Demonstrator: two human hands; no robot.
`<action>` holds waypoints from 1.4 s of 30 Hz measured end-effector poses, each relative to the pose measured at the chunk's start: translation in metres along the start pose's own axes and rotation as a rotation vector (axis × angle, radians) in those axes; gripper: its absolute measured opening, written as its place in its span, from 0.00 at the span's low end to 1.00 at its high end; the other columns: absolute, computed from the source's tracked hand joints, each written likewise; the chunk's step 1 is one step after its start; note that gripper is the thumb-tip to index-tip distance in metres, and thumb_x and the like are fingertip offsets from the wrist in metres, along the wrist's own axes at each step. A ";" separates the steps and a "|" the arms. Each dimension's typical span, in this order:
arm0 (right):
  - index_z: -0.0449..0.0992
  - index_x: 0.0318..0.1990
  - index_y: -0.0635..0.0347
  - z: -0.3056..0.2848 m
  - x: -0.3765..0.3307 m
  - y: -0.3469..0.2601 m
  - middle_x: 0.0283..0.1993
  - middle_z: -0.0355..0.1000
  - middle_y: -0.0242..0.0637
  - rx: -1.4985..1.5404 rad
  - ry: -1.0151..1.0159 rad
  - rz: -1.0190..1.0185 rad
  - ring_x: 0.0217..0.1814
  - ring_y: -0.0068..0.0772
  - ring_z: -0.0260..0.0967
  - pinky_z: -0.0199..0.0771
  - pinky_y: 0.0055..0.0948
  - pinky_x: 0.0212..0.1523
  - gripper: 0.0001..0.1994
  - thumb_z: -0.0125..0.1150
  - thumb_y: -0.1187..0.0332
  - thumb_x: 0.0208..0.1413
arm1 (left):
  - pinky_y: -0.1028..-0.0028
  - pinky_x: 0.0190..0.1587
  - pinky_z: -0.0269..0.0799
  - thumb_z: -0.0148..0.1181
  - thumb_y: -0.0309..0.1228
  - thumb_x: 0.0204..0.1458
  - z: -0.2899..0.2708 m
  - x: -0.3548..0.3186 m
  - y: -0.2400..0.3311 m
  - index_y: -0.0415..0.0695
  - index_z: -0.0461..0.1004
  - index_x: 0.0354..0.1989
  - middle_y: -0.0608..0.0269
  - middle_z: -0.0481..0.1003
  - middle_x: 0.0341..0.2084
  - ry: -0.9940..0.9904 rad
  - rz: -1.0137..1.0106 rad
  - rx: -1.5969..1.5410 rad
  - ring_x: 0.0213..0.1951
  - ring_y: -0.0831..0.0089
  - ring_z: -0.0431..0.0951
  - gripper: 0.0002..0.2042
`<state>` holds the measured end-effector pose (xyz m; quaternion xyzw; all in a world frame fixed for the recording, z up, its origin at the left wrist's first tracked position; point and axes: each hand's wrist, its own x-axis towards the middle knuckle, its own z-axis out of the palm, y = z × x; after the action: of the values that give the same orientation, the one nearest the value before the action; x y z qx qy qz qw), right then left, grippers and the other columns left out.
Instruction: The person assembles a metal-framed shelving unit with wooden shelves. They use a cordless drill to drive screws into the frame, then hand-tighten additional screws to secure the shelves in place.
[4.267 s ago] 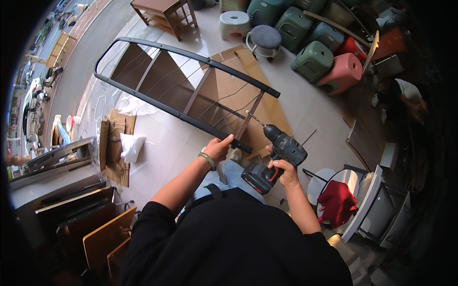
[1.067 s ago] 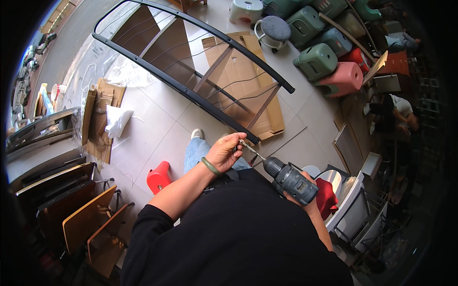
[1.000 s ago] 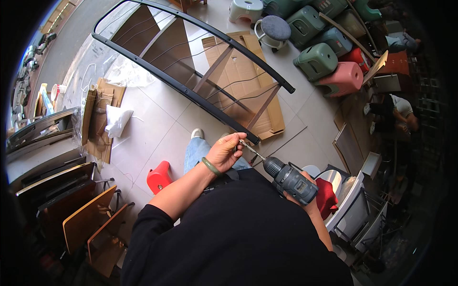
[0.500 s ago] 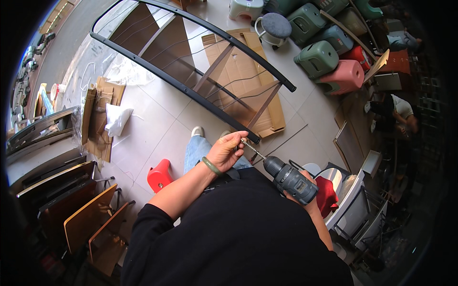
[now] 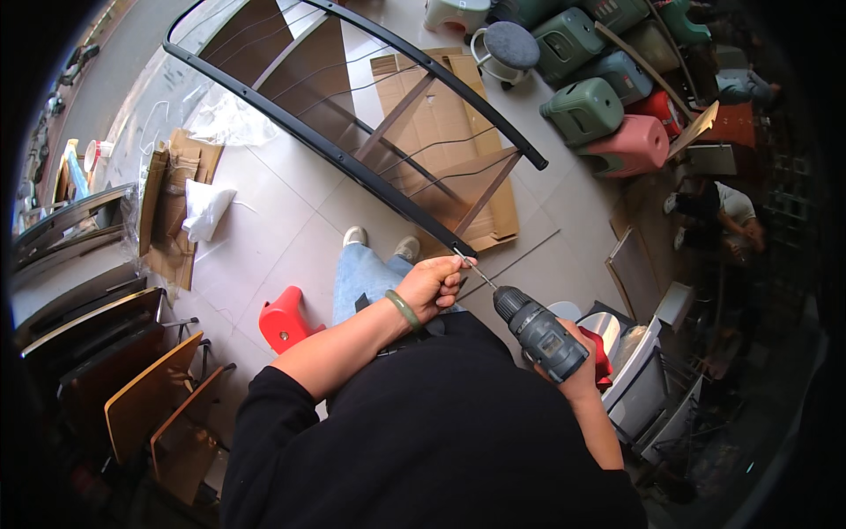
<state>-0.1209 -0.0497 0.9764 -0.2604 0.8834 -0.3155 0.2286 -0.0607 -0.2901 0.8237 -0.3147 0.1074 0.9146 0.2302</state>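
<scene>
My right hand [image 5: 577,366] is wrapped round the grip of a grey power drill [image 5: 545,339], which slants up to the left. A long thin bit [image 5: 480,273] runs from its chuck to the near end of a black metal rack frame [image 5: 388,191]. Beside that end, my left hand [image 5: 430,289], with a green bangle [image 5: 404,310] on its wrist, is closed in a pinch around the bit's tip. Whatever the fingertips hold is too small to make out. The rack has brown panels and wavy wires, and stands out in front of me over the floor.
Flattened cardboard [image 5: 441,115] lies under the rack. A red stool [image 5: 287,322] stands left of my legs, near upright boards and tabletops [image 5: 150,388]. Green and pink stools [image 5: 630,145] are piled at the far right. Another person [image 5: 736,207] sits at the right.
My left hand has moved slightly right and down, its fingers now curled lower. The bit's tip now meets the end of the rack's bar. The drill has shifted only slightly.
</scene>
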 end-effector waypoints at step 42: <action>0.73 0.41 0.57 -0.028 0.107 -0.084 0.31 0.75 0.49 -0.332 -0.441 0.073 0.36 0.58 0.73 0.73 0.43 0.37 0.14 0.63 0.73 0.45 | 0.81 0.18 0.45 0.48 0.42 0.66 -0.041 0.052 -0.008 0.44 0.69 0.40 0.78 0.52 0.14 0.164 -0.137 -0.418 0.17 0.83 0.49 0.14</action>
<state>-0.1911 -0.1581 1.0270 -0.3249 0.8607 -0.0937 0.3805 -0.0715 -0.2788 0.7589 -0.4351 -0.0875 0.8706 0.2122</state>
